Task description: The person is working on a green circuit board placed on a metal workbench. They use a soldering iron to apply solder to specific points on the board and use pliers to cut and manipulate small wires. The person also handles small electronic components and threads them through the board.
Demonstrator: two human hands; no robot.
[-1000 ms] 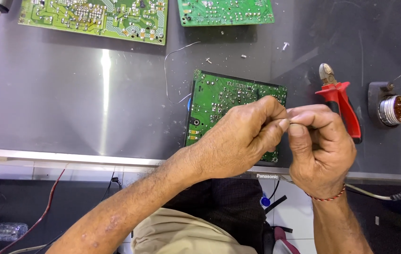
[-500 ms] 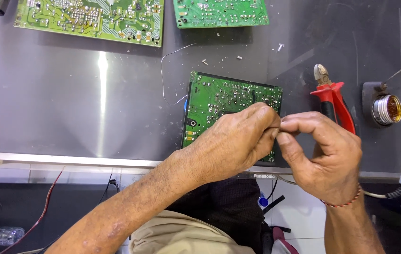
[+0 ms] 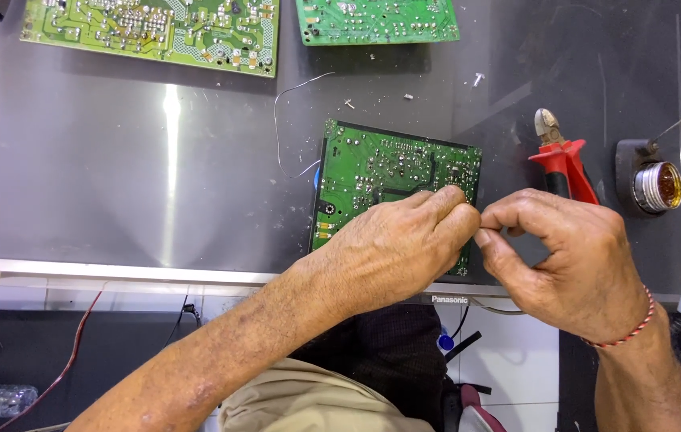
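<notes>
Since before, the right hand has slid outward; both hands' grips, left hand included, pinch something tiny over the circuit board on the desk.

Item pinched between hands too small to tell.

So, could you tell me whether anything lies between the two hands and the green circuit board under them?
Nothing visible does. The left hand and right hand meet fingertip to fingertip directly over the green circuit board; whatever they pinch is too small to tell. The red-handled cutters lie off to the right.
</notes>
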